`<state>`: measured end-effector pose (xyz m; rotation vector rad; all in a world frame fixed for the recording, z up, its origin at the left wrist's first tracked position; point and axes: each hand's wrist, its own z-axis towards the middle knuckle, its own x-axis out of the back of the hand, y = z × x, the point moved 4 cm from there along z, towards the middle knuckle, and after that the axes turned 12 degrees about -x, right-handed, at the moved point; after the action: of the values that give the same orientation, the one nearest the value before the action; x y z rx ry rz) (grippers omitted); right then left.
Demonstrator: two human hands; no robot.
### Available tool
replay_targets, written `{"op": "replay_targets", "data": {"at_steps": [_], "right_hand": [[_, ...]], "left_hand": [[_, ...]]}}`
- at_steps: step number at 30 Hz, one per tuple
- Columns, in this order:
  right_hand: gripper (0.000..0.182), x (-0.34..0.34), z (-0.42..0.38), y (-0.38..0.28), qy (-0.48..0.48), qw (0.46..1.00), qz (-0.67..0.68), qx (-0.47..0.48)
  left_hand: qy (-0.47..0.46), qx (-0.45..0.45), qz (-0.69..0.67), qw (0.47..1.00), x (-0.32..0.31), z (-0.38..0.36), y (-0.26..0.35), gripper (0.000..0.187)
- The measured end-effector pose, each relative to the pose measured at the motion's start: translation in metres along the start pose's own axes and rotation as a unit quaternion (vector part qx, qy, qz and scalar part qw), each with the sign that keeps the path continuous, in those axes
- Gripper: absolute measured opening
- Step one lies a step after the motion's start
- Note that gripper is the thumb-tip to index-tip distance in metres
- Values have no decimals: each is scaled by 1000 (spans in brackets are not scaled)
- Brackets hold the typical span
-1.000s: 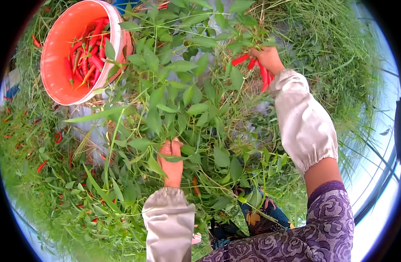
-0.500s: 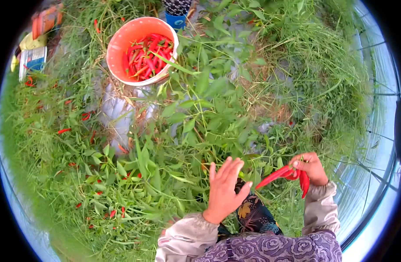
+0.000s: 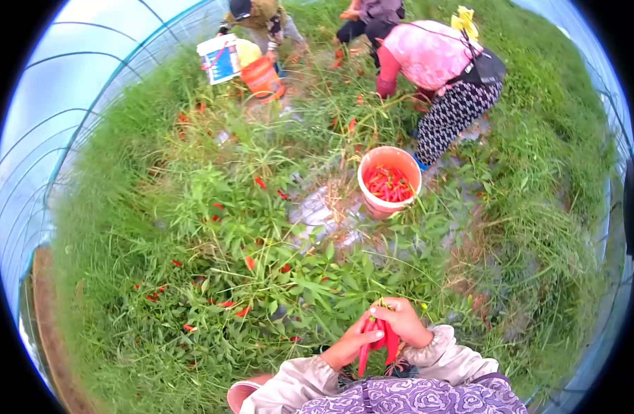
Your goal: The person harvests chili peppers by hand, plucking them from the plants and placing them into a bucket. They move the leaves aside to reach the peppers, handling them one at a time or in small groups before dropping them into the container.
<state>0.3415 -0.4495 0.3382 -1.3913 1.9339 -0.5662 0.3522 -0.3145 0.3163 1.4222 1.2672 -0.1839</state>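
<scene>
Several long red chili peppers hang from my two hands, close in front of my lap. My right hand grips them by the stem ends. Beside it and touching it, my left hand has its fingers closed around the same bunch, with the thumb over one pepper. Some of the fingertips are hidden behind the peppers. Beyond my hands grow leafy pepper plants, with red peppers showing among the leaves, such as a ripe pepper to the left.
An orange-red bucket partly filled with red chilies stands ahead. A person in a pink top bends behind it. Farther back are other people, a white and blue bucket and an orange bucket. Greenhouse walls curve along both sides.
My view has tilted up and turned left, bringing other people into sight. My left hand, open before, has come together with my right and closed on the peppers.
</scene>
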Motion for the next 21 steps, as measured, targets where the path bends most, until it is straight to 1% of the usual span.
{"op": "replay_targets", "data": {"at_steps": [1,2,3,4,5,6,7,8,9,10,11,12,13,15,16,17,18,19,21], "right_hand": [[16,-21,3,-3,22,997,-67,38],[16,-44,5,-6,6,995,-87,48],[18,-65,4,-10,10,988,-129,81],[20,-84,2,-12,17,979,-168,114],[20,-102,4,-13,9,976,-180,120],[22,-119,5,-14,20,958,-244,148],[25,-135,1,-15,32,935,-307,174],[30,-156,-9,-26,26,911,-375,170],[30,-172,-13,-27,22,909,-382,167],[32,-189,-19,-29,27,864,-456,211],[35,-206,-24,-29,32,812,-525,254],[37,-221,-29,-26,4,817,-516,258],[37,-229,-31,-28,-3,814,-522,255],[37,-256,-43,-35,-12,670,-626,398],[37,-261,-38,-29,-19,668,-630,396],[38,-264,-28,-21,-50,698,-604,382],[38,-266,-19,-10,-79,727,-575,367],[38,-270,-12,1,-81,726,-577,365],[42,-276,1,19,-82,811,-505,284]], "left_hand": [[26,17,-12,999,8,-15,7,87],[38,-29,-19,999,14,-28,15,72],[42,-51,-21,998,22,-42,20,72],[47,-57,-43,996,32,-56,23,67],[50,-59,-66,995,39,-69,28,62],[61,-78,-82,992,45,-82,32,53],[63,-86,-88,990,46,-95,37,53],[75,-102,-121,985,48,-110,40,53],[85,-116,-154,978,52,-123,40,53],[92,-139,-181,969,62,-133,34,53],[95,-143,-188,967,64,-144,31,53],[93,-190,-200,957,65,-155,32,52],[93,-236,-212,944,65,-167,33,51],[121,-251,-228,933,62,-187,35,51],[132,-249,-222,934,62,-193,35,55],[142,-244,-214,935,61,-201,36,58],[124,-234,-220,939,58,-208,38,57],[125,-234,-223,938,62,-214,34,57],[80,-238,-265,931,72,-218,25,56]]}}
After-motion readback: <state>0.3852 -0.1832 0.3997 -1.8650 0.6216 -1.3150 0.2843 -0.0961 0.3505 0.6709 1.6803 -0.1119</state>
